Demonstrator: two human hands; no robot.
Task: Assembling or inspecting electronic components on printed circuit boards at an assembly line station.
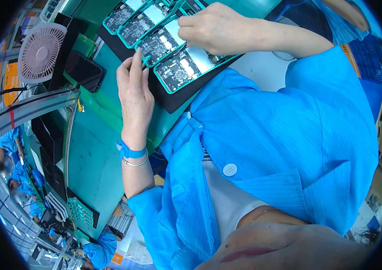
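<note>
Several green-framed circuit boards with bright silver plates lie in a slanting row on a black mat. My left hand, wearing a blue wristband, has its fingers stretched out at the lower left corner of the second-nearest board. Its fingertips appear to touch the green edge there. Curled over the upper right end of the same board is my right hand. Its fingers are pressed together, and whatever they may grip is hidden. The nearest board lies just below, its right end partly covered by my right hand.
A pink fan and a black phone-like slab stand left of the boards on the green tabletop. A metal rail crosses at left. More green frames lie lower left. Co-workers in blue sit beyond.
</note>
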